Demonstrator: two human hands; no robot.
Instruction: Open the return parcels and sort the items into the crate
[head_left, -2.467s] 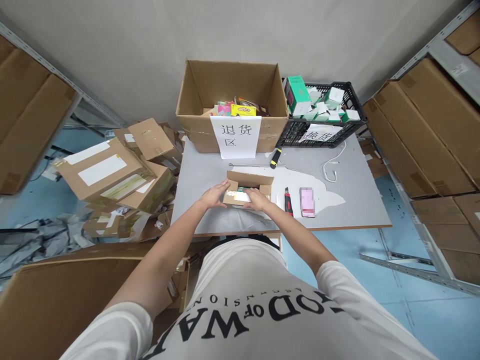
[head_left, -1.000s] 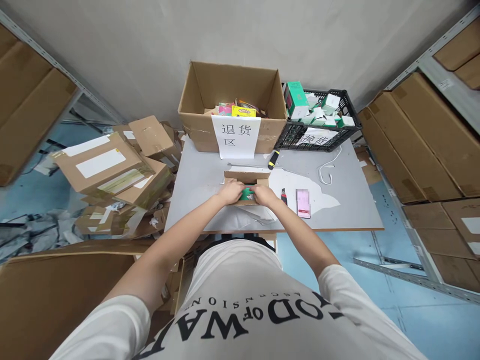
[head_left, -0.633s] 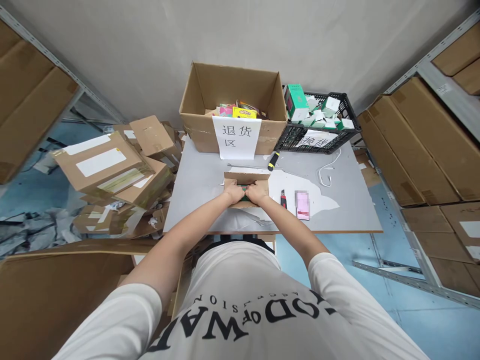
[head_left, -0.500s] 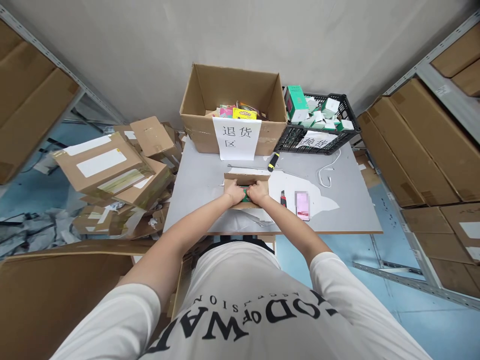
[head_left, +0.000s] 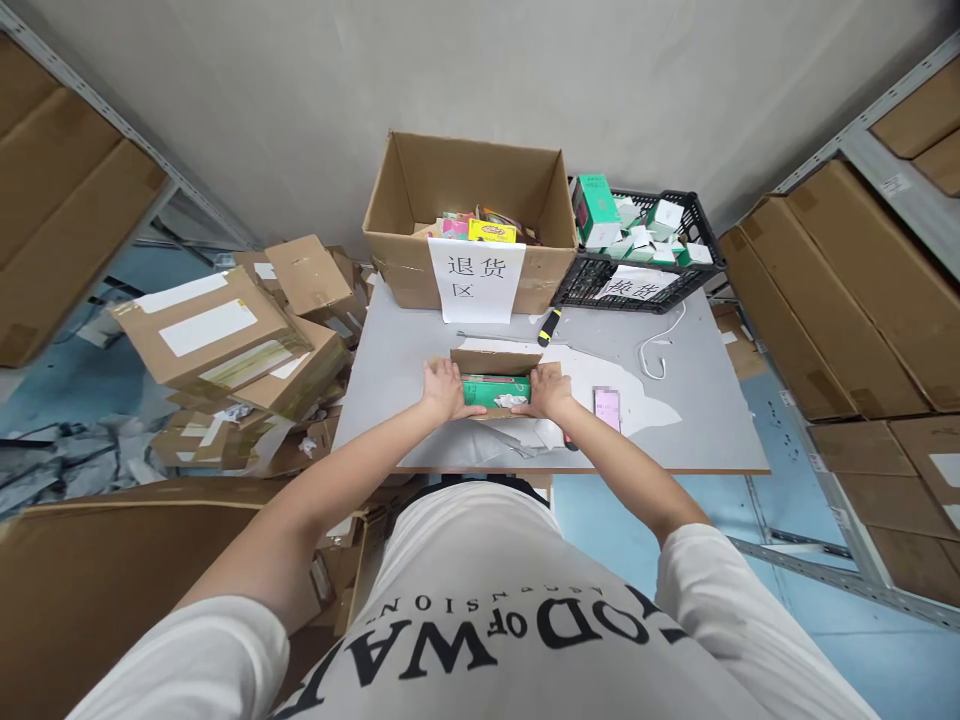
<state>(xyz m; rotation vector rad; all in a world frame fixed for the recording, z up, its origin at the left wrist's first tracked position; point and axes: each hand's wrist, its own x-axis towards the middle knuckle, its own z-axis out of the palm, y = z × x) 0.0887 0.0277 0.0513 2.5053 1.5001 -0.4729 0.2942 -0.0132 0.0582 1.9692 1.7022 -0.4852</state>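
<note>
A small opened cardboard box [head_left: 495, 360] lies on the grey table [head_left: 397, 360] in front of me, its flaps spread. Inside it shows a green product box [head_left: 487, 391] with a bit of white paper on top. My left hand [head_left: 442, 388] presses the left flap outward. On the other side, my right hand [head_left: 551, 395] holds the right flap down. Both hands grip the box's sides, fingers partly curled.
A big open carton [head_left: 472, 215] with a paper sign stands at the table's back, a black crate [head_left: 637, 250] of green and white boxes beside it. A yellow-handled tool [head_left: 550, 324], white cable [head_left: 664, 345] and pink phone [head_left: 607, 404] lie right. Parcels [head_left: 240, 330] pile left; shelves flank both sides.
My hands moved apart from the box's middle to its two sides, spreading the flaps. The green box inside is now in full view.
</note>
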